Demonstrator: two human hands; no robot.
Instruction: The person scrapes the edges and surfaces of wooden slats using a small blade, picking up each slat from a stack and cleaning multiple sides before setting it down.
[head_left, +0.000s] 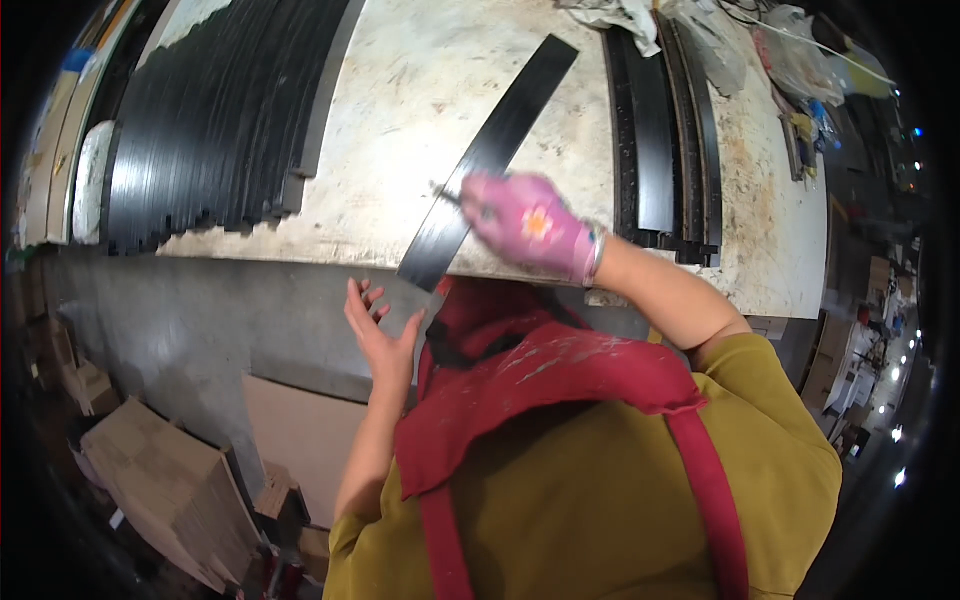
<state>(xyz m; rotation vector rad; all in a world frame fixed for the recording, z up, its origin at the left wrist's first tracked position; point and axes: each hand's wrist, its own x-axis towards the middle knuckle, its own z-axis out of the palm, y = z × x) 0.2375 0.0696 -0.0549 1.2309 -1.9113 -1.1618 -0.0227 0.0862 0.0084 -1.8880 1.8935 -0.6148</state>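
Observation:
A long flat black strip (519, 97) lies slantwise on the worn white table, its near end jutting past the front edge. Over the strip's middle is my right hand (525, 220), in a pink glove with a flower print. Its fingers are closed around a thin dark tool, whose tip (443, 192) sticks out to the left; motion blurs it, and I cannot tell its kind. My left hand (380, 325), bare, hangs just off the table edge beside the strip's near end. Its fingers are spread and curved, apart from the strip, with nothing in them.
Many similar black strips (215, 120) stand in a tight row on the table's left. Several more strips (655, 150) lie to the right, with crumpled plastic bags (790, 60) behind. Cardboard boxes (165, 480) stand on the floor at lower left.

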